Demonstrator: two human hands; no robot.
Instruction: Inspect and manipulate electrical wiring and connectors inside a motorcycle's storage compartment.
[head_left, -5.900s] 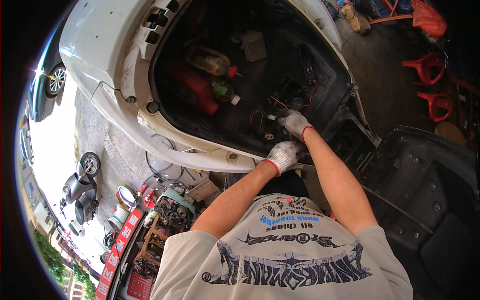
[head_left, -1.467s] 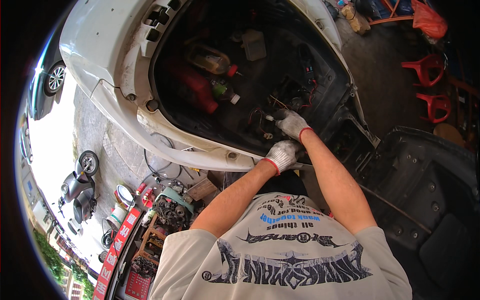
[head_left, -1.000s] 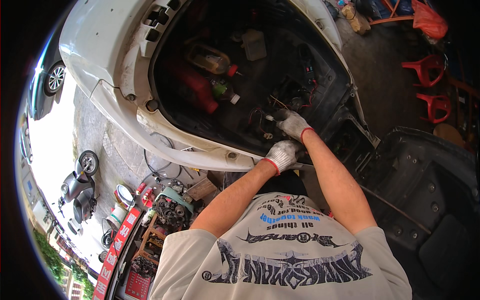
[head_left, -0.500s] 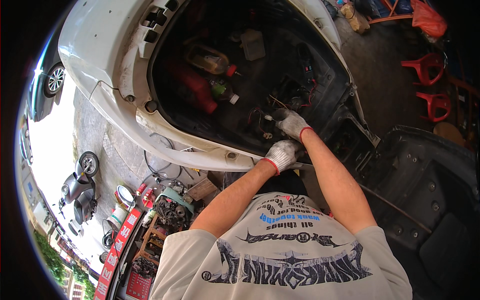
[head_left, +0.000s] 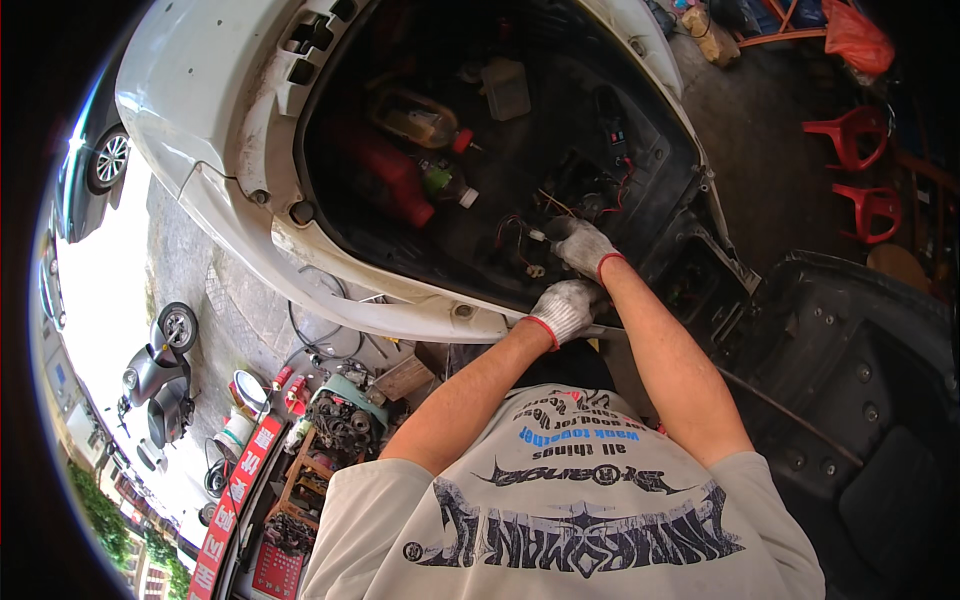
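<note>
- The red-cuffed, white-gloved right hand (head_left: 583, 248) has its fingertips at a small white plastic connector (head_left: 538, 235) (pinching or merely touching, I can't tell).
- The left hand (head_left: 566, 308), gloved alike, curls by the near edge of the black plastic compartment (head_left: 655, 190), fingertips hidden from me.
- The connector sits inside, near thin wires (head_left: 557, 204).

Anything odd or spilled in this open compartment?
Loose wires lie exposed by the right hand, and an amber bottle rests on its side nearby, which seems odd stowage beside them. No spill shows, though the compartment is dark.
</note>
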